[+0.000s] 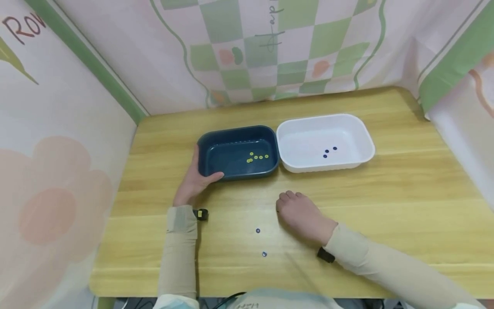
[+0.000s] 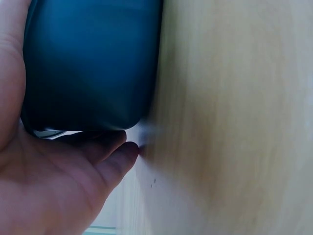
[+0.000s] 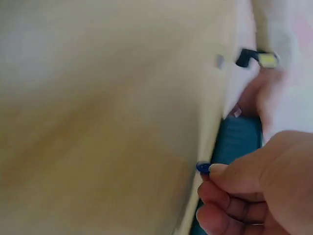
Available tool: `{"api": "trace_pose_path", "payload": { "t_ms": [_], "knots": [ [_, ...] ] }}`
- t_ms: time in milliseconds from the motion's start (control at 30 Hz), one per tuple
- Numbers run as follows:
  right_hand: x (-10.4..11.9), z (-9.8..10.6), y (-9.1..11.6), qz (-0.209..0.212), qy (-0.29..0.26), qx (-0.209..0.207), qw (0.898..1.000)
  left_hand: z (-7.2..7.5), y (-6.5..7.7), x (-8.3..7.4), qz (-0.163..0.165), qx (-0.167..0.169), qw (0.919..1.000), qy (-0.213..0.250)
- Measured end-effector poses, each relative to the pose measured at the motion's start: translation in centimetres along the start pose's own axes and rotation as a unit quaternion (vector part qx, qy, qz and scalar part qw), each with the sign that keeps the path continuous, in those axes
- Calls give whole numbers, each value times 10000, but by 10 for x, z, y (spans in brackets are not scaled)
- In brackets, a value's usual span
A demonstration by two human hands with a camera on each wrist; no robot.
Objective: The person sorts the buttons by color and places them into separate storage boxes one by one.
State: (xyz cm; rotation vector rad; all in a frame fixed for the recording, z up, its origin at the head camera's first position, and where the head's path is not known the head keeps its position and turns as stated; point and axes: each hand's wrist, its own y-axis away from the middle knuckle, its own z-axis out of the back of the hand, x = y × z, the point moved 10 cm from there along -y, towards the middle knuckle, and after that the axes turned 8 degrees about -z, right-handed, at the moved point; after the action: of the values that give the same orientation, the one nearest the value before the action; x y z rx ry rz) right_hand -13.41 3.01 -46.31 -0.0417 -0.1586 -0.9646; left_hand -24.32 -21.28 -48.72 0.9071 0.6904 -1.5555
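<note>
My left hand (image 1: 196, 177) holds the left end of a dark blue tray (image 1: 238, 177), its thumb at the front wall and its fingers around the left end. In the left wrist view the tray's outer wall (image 2: 93, 63) lies between thumb and fingers. Several small yellow buttons (image 1: 256, 157) lie inside the tray. My right hand (image 1: 302, 216) is over the table in front of the white tray (image 1: 293, 165). Between its thumb and index finger it pinches a small blue button (image 3: 203, 167). Three blue buttons (image 1: 326, 151) lie in the white tray.
Two more blue buttons, a farther one (image 1: 258, 231) and a nearer one (image 1: 264, 254), lie on the wooden table (image 1: 231, 274) between the forearms. The two trays stand side by side. A patterned cloth (image 1: 254, 73) hangs behind the table's back edge.
</note>
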Motion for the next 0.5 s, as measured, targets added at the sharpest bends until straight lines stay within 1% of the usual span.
{"api": "trace_pose_path", "payload": {
  "t_ms": [33,67,100,133,167,200,233,300,333,367,400,433,500],
  "knots": [
    [-10,2,-1,-328,-659,215,9971,0,0,0,7,2,10000,5],
    [-21,4,-3,-679,-1408,407,9869,-1,0,0,19,6,10000,5],
    [-32,8,-3,-1053,-2275,542,9665,-1,0,0,22,4,10000,14],
    [-44,14,-4,-1407,-3160,594,9364,-1,1,0,19,8,10000,27],
    [-56,19,-4,-1739,-3991,588,8983,-1,1,0,11,8,10000,31],
    [-69,25,-3,-2022,-4784,502,8531,-1,1,-1,-6,1,10000,32],
    [-80,32,-2,-2226,-5513,382,8031,-1,1,-1,-15,1,10000,23],
    [-99,48,1,-2359,-6640,-5,7095,-1,0,-2,-36,2,10000,1],
    [-107,55,2,-2340,-7080,-192,6660,-1,0,-2,-33,11,10000,-14],
    [-115,61,4,-2305,-7428,-351,6276,-1,0,-2,-36,14,10000,-28],
    [-121,67,6,-2242,-7708,-484,5944,-1,0,-2,-43,16,10000,-37],
    [-126,73,7,-2174,-7908,-577,5693,-1,1,-2,-44,22,10000,-35],
    [-135,81,10,-2071,-8164,-693,5347,-1,1,-2,-58,20,10000,-13]
  ]
}}
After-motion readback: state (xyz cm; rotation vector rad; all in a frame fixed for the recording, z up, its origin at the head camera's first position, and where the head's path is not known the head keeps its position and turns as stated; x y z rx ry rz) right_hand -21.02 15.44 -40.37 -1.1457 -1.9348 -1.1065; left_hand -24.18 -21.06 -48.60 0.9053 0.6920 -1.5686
